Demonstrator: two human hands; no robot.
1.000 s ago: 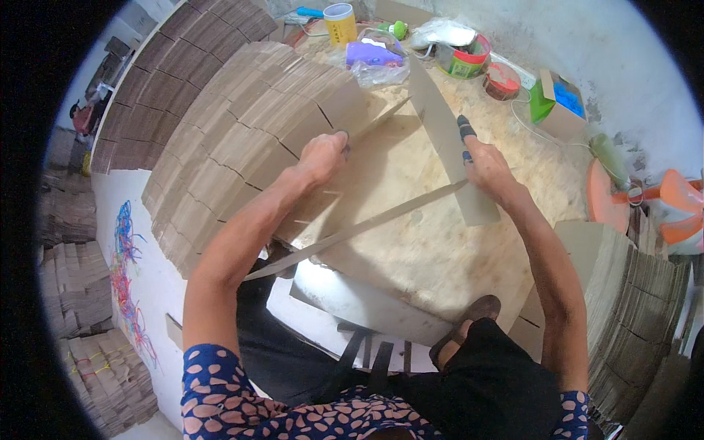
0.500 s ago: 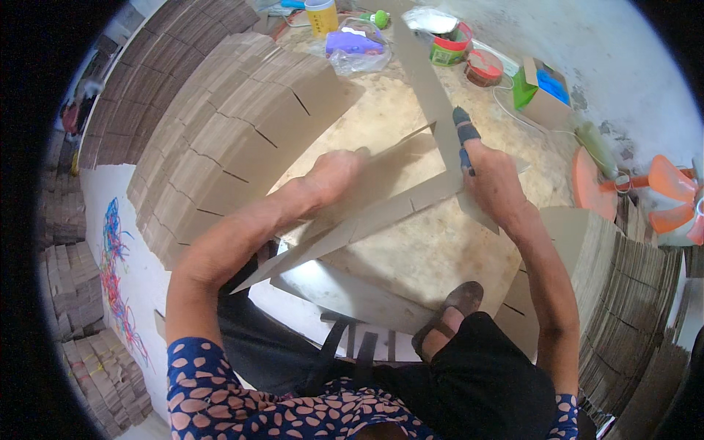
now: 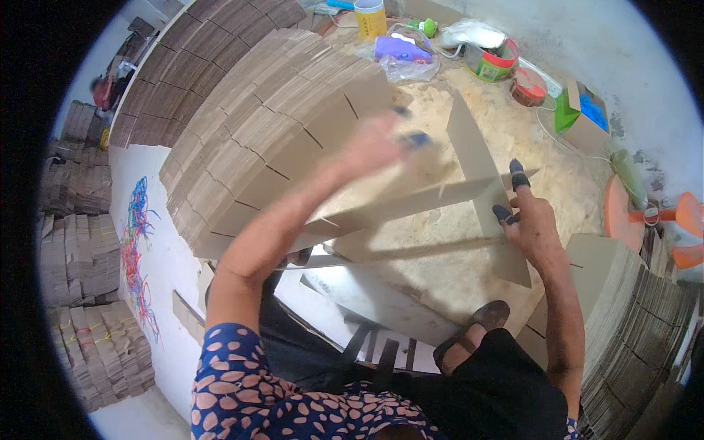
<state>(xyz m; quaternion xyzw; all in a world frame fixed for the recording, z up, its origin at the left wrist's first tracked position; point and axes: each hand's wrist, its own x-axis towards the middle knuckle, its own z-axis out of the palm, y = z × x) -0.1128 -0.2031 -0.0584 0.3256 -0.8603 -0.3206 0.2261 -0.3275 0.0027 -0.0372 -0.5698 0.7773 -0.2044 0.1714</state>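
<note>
My right hand (image 3: 534, 226), dark covers on its thumb and index finger, grips the crosswise cardboard strip (image 3: 480, 176) at its right side. Two long cardboard strips meet this crosspiece: the farther strip (image 3: 396, 207) passes through it, and the nearer strip (image 3: 411, 254) runs below, seen nearly edge-on. My left hand (image 3: 378, 143) is blurred, raised above the table beside the big cardboard stack (image 3: 264, 139). Its dark-covered fingertips look spread, with nothing visible between them. The strips' left ends lie partly behind my left forearm.
Slotted cardboard stands in another stack (image 3: 609, 315) at the right. Along the back are a yellow cup (image 3: 370, 20), a purple item (image 3: 402, 50) in plastic, a red-and-green tub (image 3: 491, 62), brown tape (image 3: 528, 86) and a small box (image 3: 587, 121). An orange fan (image 3: 686, 231) stands far right.
My left hand has left the joined strips and moved up toward the big stack. My right hand has stayed on the crosspiece, which sits lower and farther right in view.
</note>
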